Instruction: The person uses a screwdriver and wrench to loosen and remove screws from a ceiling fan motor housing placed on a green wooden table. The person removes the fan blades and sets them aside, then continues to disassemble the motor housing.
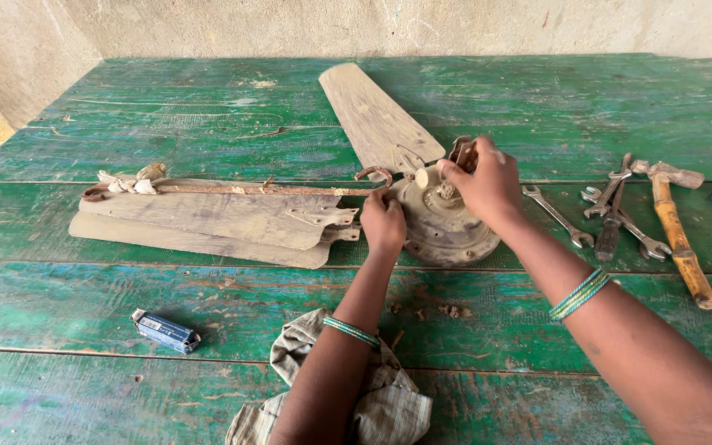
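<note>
**Both hands on a dusty fan motor**

Nearest lies a checked cloth [385,404] on the green worktop [208,305], a small blue box [165,331] to its left. Mid-worktop, the left hand [383,222] grips the fan motor [447,227] rim — the right hand [484,183] pinches its top hub. Detached blades [216,218] lie left; spanners [620,216] and a hammer [677,231] right.

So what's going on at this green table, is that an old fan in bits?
Yes. A person is working on a dusty ceiling fan motor on a worn green table. The left hand steadies its rim, and the right hand grips a part at the hub. One blade is still attached; two loose blades and a rusty rod lie to the left. Spanners and a hammer lie to the right.
</note>
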